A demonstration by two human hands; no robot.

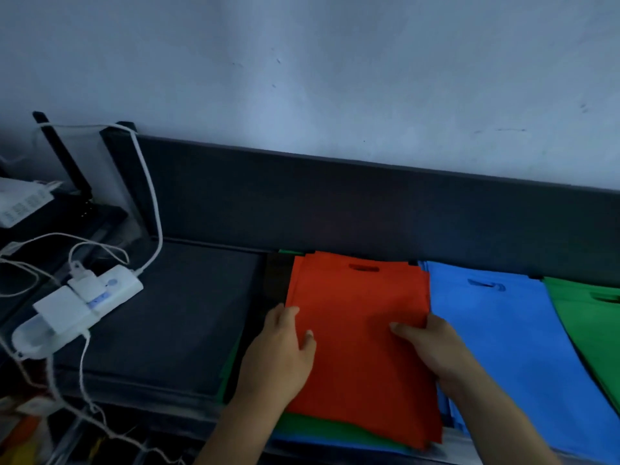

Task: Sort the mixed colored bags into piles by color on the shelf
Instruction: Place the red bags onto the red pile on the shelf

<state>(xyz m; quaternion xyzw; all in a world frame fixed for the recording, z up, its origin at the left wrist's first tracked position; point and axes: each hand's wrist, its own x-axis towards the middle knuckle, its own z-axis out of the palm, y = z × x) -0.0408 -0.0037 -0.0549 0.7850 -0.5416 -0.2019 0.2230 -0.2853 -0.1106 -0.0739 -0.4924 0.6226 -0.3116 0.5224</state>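
**Bag sort: both hands on red stack, mid shelf**

Pale wall (335, 78) across whole far side, a few scuff marks. Dark shelf (174, 317) below it w/ raised dark back panel (369, 203) running left to right.

Blue bags (510, 347) right of centre, laid flat, cut-out handle at far end, reaching to near shelf edge. Red bags (362, 347) at centre, stacked several deep, edges fanned slightly, handle slot at far end; right edge touching/overlapping blue pile. Under red stack at near edge: green layer, then blue, poking out — mixed pile (335, 434) beneath. Dark bag strip + sliver of green also visible along left side of red. Green bags (590, 330) far right, partly cut by frame, just beside blue, handle slot showing.

White power strip (80, 310) at left on shelf edge, tilted, white plug blocks seated in it, white cables (147, 203) looping up over shelf corner and down toward near left. Black device w/ upright antenna far left, blurred.

Left hand (285, 350): on left edge of red stack, thumb on top, fingers wrapped round edge — gripping. Right hand (432, 347): on right edge of red stack, thumb lying on top pointing left, fingers tucked under/behind edge — gripping.
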